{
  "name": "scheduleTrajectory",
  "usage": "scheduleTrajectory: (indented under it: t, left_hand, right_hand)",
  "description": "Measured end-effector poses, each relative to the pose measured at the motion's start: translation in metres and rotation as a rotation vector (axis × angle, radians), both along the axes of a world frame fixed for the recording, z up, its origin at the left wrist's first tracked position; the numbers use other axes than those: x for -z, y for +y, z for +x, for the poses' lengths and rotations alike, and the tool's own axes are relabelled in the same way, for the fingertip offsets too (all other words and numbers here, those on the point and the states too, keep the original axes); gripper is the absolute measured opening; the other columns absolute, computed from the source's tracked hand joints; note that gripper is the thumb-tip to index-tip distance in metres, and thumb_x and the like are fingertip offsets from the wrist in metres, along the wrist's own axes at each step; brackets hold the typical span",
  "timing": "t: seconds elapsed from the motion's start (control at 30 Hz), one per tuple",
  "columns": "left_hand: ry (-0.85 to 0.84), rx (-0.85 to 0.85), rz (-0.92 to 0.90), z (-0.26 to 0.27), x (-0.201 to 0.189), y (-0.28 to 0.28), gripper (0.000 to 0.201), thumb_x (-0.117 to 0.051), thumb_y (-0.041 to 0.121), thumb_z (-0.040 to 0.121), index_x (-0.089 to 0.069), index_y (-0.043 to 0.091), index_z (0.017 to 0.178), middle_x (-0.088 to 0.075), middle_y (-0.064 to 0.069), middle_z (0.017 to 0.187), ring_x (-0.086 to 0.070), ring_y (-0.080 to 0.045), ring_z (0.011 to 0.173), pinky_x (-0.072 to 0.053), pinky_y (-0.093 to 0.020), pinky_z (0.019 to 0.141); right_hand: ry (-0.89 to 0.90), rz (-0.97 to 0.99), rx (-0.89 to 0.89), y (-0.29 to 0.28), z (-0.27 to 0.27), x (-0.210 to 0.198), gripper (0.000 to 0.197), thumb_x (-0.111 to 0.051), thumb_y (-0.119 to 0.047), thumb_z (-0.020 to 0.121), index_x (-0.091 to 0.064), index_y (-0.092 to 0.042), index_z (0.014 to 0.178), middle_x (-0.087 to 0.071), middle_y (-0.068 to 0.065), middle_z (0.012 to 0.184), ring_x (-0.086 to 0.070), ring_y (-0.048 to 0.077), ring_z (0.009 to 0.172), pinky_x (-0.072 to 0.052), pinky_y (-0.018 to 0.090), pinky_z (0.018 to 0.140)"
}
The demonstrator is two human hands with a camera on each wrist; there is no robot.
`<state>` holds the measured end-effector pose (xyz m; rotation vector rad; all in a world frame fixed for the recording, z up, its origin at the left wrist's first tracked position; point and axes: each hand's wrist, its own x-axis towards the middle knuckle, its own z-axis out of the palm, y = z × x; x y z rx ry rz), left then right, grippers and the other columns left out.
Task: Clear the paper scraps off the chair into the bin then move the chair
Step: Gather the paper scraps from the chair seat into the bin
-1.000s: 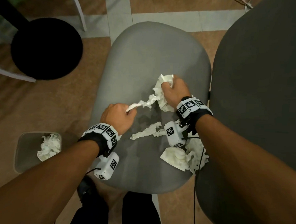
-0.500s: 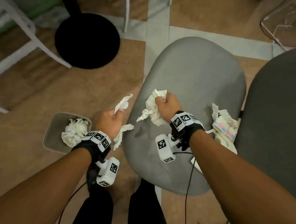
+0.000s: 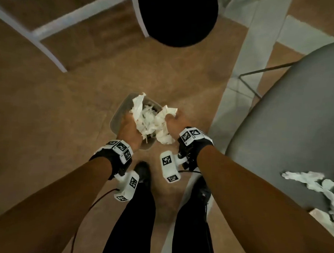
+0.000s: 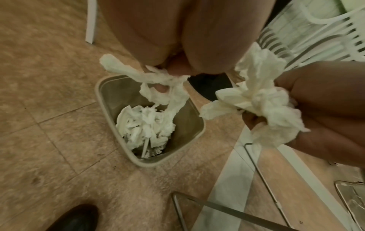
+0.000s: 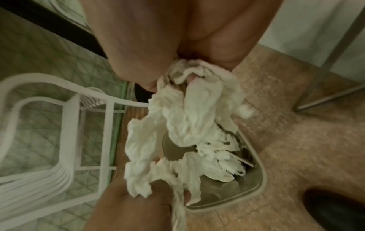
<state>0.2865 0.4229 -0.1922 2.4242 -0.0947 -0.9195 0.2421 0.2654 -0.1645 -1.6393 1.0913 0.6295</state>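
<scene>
Over the bin (image 3: 117, 113), both hands hold paper. Left hand (image 3: 129, 129): fingers pinched on a thin twisted strip (image 4: 158, 84) that dangles toward the opening. Right hand (image 3: 175, 122): fingers clamped around a larger crumpled wad (image 4: 262, 106), just beside the strip and partly above the bin's near rim. The bin stands on the floor and already contains a heap of scraps (image 4: 144, 126). More scraps (image 3: 312, 183) lie on the grey chair (image 3: 287, 119), at the right edge of the head view.

Handling, as a judgement: the paper is very light, soft and easily torn. It should compress without resistance, but loose tails may catch on the rim or drift outside when released. A whole-hand gather around the bulk of each piece appears sounder than a pinch on one tail. The chair looks rigid and is probably best gripped at the seat edge.

Change noted: half a second ago the hands were apart, the left beside the chair and the right over the seat; both have since swung across and met above the bin.
</scene>
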Motion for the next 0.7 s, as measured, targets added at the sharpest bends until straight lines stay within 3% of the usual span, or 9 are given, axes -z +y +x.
scheduleTrajectory:
  t: [0.1,0.17,0.27,0.33,0.43,0.5,0.6,0.7]
  left_hand:
    - [0.063,-0.011,-0.082,0.011,0.034,0.018,0.047,-0.068,0.007,0.087,-0.047,0.001,0.128,-0.055,-0.006,0.116,-0.053,-0.014,0.103,-0.041,-0.020,0.088]
    - [0.082,-0.033,-0.109,0.019,0.057,0.025,0.035,-0.062,0.005,0.090,-0.048,0.010,0.122,-0.059,-0.002,0.111,-0.057,-0.011,0.098,-0.041,-0.013,0.086]
    - [0.076,-0.043,-0.084,0.030,0.087,0.032,0.041,-0.052,0.005,0.092,-0.048,0.013,0.132,-0.058,-0.004,0.125,-0.059,-0.018,0.110,-0.044,-0.027,0.095]
    - [0.130,-0.028,-0.078,0.037,0.098,0.035,0.045,-0.050,0.011,0.094,-0.047,0.018,0.138,-0.054,0.006,0.126,-0.053,-0.013,0.116,-0.040,-0.027,0.100]
    - [0.162,0.021,0.007,0.044,0.100,0.039,0.049,-0.044,0.015,0.096,-0.047,0.022,0.144,-0.052,-0.002,0.144,-0.054,-0.025,0.124,-0.042,-0.035,0.106]
    - [0.167,0.030,0.031,0.045,0.094,0.039,0.050,-0.041,0.013,0.094,-0.050,0.024,0.142,-0.054,-0.009,0.143,-0.057,-0.032,0.121,-0.046,-0.039,0.103]
    - [0.148,0.050,0.075,0.043,0.074,0.034,0.048,-0.042,0.011,0.095,-0.050,0.021,0.142,-0.057,-0.011,0.140,-0.056,-0.033,0.123,-0.045,-0.036,0.101]
    - [0.129,0.068,0.058,0.037,0.049,0.017,0.039,-0.044,0.009,0.096,-0.055,0.014,0.133,-0.060,-0.010,0.135,-0.057,-0.031,0.121,-0.046,-0.038,0.100]
  right_hand:
    - [0.056,0.024,0.018,0.024,0.019,0.039,0.040,-0.044,-0.031,0.093,-0.051,-0.015,0.130,-0.063,0.004,0.112,-0.062,0.029,0.097,-0.050,0.038,0.087]
    - [0.082,0.023,0.025,0.035,0.030,0.068,0.046,-0.045,-0.032,0.091,-0.049,-0.018,0.135,-0.064,0.005,0.118,-0.064,0.030,0.099,-0.051,0.040,0.090]
    - [0.099,0.045,0.078,0.050,0.040,0.107,0.049,-0.050,-0.029,0.095,-0.043,-0.015,0.142,-0.060,0.006,0.120,-0.060,0.032,0.100,-0.049,0.039,0.090]
    - [0.076,0.110,0.124,0.059,0.044,0.124,0.061,-0.055,-0.037,0.093,-0.040,-0.015,0.147,-0.056,0.009,0.138,-0.058,0.034,0.116,-0.046,0.041,0.100]
    - [0.078,0.148,0.119,0.065,0.042,0.133,0.075,-0.055,-0.051,0.089,-0.031,-0.023,0.154,-0.037,0.007,0.157,-0.044,0.036,0.138,-0.037,0.047,0.113]
    - [0.043,0.133,0.083,0.058,0.036,0.129,0.059,-0.054,-0.041,0.092,-0.045,-0.024,0.148,-0.043,0.005,0.154,-0.045,0.033,0.137,-0.038,0.043,0.113]
    - [-0.020,0.145,0.039,0.042,0.025,0.112,0.039,-0.052,-0.021,0.098,-0.059,-0.016,0.136,-0.056,0.007,0.142,-0.053,0.027,0.131,-0.043,0.039,0.110]
    - [-0.036,0.262,0.160,0.022,0.012,0.088,0.033,-0.055,-0.011,0.096,-0.061,-0.011,0.128,-0.066,0.016,0.125,-0.067,0.032,0.107,-0.058,0.041,0.089]
